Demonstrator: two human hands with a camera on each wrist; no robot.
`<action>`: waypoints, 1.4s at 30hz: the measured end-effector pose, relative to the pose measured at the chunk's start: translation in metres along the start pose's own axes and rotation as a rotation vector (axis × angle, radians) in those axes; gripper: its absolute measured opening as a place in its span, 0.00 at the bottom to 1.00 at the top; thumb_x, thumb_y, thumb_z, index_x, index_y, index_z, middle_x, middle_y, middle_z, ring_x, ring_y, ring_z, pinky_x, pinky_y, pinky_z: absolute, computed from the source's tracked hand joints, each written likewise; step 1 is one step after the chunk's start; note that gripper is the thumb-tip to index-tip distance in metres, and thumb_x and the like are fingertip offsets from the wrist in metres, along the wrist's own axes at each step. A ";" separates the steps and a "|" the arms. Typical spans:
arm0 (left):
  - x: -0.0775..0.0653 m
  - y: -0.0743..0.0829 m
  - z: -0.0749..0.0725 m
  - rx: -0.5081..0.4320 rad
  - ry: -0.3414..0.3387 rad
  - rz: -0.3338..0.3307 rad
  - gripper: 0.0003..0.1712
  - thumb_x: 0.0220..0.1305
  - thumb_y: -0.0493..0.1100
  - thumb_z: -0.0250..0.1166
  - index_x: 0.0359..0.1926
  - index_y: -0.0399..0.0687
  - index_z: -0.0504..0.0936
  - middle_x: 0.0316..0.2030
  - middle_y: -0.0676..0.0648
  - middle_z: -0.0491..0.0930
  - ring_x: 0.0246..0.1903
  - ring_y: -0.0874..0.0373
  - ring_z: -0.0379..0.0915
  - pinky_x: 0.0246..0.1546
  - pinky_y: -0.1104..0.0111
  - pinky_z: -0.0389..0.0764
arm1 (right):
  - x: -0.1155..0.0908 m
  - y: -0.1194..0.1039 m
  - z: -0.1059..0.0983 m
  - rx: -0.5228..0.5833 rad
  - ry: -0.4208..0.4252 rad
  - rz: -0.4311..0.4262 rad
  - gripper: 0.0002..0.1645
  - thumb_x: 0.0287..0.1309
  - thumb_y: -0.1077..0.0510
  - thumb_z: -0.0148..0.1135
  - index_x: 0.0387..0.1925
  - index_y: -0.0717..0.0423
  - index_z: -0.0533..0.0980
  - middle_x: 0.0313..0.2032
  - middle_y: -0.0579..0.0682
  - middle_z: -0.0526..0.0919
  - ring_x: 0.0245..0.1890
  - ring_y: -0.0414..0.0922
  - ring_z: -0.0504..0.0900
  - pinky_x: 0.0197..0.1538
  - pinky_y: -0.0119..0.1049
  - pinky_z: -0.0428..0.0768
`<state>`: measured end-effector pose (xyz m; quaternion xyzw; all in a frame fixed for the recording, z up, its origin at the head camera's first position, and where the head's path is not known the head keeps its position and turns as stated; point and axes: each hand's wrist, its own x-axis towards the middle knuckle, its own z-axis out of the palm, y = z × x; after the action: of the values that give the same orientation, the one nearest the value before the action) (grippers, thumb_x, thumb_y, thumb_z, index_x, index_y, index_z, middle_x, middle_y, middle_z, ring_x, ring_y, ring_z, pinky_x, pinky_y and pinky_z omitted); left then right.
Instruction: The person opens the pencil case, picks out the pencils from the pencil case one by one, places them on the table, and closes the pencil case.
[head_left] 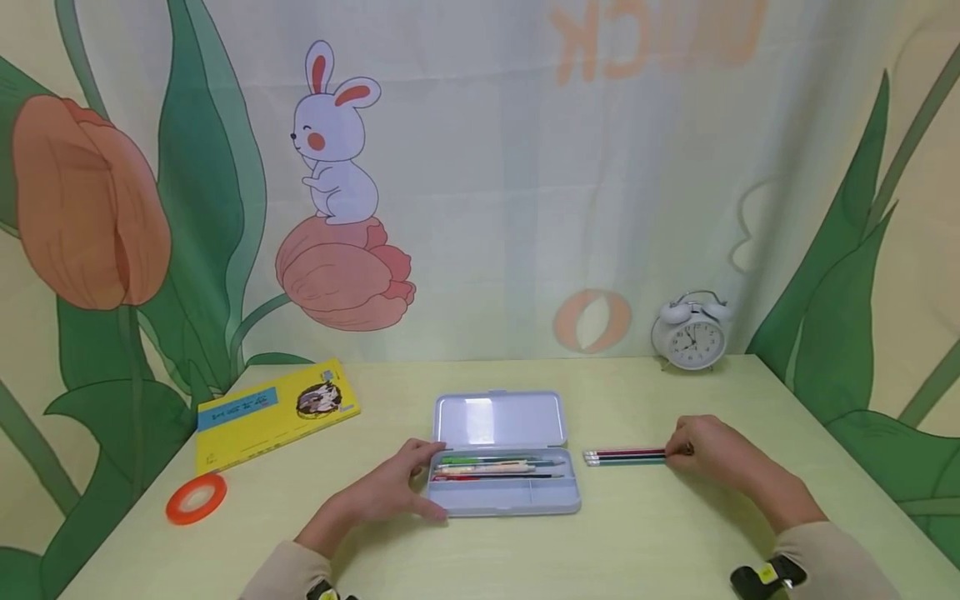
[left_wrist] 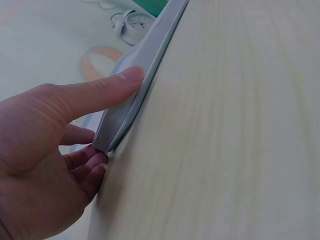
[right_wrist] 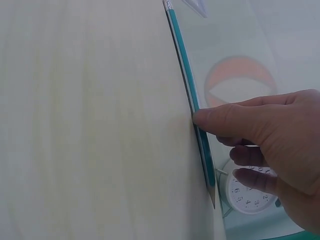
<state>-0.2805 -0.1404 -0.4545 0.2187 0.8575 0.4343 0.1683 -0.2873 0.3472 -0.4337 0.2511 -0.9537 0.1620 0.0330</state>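
A pale lavender pencil case (head_left: 480,498) lies on the table with its lid (head_left: 501,421) tipped back. Several pens and pencils (head_left: 487,468) fill its long compartment. My left hand (head_left: 390,486) holds the left end of the case, the thumb along the front wall and the other fingers around the far side. To the right of the case, three pencils (head_left: 626,457) lie side by side, dark red, dark and teal, with their eraser ends toward it. My right hand (head_left: 712,454) pinches them near their right ends. In the right wrist view its thumb presses on the teal pencil (right_wrist: 182,55).
A white alarm clock (head_left: 688,333) stands at the back right. At the left lie a yellow book (head_left: 277,415) and an orange roll of tape (head_left: 197,498). A curtain (head_left: 480,208) printed with tulips and a rabbit hangs behind the table.
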 end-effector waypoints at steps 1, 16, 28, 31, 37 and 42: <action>0.000 0.000 0.000 0.001 0.001 0.000 0.57 0.48 0.53 0.81 0.75 0.48 0.62 0.63 0.46 0.62 0.66 0.44 0.58 0.70 0.43 0.55 | 0.000 -0.001 0.000 0.000 0.001 0.007 0.05 0.51 0.65 0.75 0.27 0.53 0.86 0.26 0.37 0.74 0.27 0.34 0.71 0.32 0.32 0.78; -0.003 0.002 0.000 -0.005 0.007 0.003 0.57 0.47 0.51 0.81 0.75 0.47 0.62 0.63 0.45 0.62 0.67 0.44 0.58 0.70 0.43 0.54 | 0.012 -0.033 -0.010 -0.030 0.027 -0.077 0.06 0.50 0.65 0.76 0.28 0.51 0.86 0.28 0.37 0.75 0.28 0.34 0.73 0.33 0.33 0.79; -0.001 0.001 0.000 0.010 0.010 0.029 0.58 0.47 0.50 0.82 0.75 0.45 0.61 0.62 0.45 0.63 0.67 0.42 0.59 0.70 0.44 0.55 | 0.038 -0.091 -0.009 -0.059 0.109 -0.300 0.05 0.48 0.64 0.77 0.29 0.54 0.88 0.30 0.39 0.78 0.30 0.39 0.77 0.35 0.33 0.80; -0.001 0.000 0.000 0.012 0.007 0.026 0.58 0.46 0.50 0.82 0.75 0.44 0.61 0.62 0.45 0.63 0.67 0.42 0.59 0.70 0.44 0.55 | 0.046 -0.100 -0.004 -0.050 0.125 -0.360 0.05 0.49 0.66 0.77 0.30 0.56 0.88 0.31 0.42 0.82 0.32 0.41 0.80 0.37 0.34 0.82; -0.001 0.000 0.000 0.019 0.010 0.027 0.59 0.46 0.50 0.82 0.75 0.43 0.61 0.62 0.45 0.63 0.66 0.42 0.60 0.70 0.43 0.55 | 0.062 -0.118 0.005 -0.012 0.069 -0.375 0.06 0.50 0.69 0.75 0.32 0.60 0.88 0.32 0.46 0.87 0.32 0.41 0.84 0.38 0.34 0.84; -0.001 0.001 0.000 0.019 0.011 0.027 0.58 0.46 0.50 0.82 0.75 0.44 0.62 0.62 0.45 0.63 0.66 0.43 0.60 0.70 0.44 0.56 | 0.074 -0.129 0.015 0.031 -0.008 -0.296 0.08 0.51 0.70 0.73 0.35 0.60 0.88 0.33 0.48 0.88 0.33 0.40 0.84 0.41 0.33 0.85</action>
<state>-0.2797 -0.1400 -0.4541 0.2295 0.8595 0.4294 0.1556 -0.2881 0.2018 -0.3998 0.3902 -0.9038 0.1689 0.0489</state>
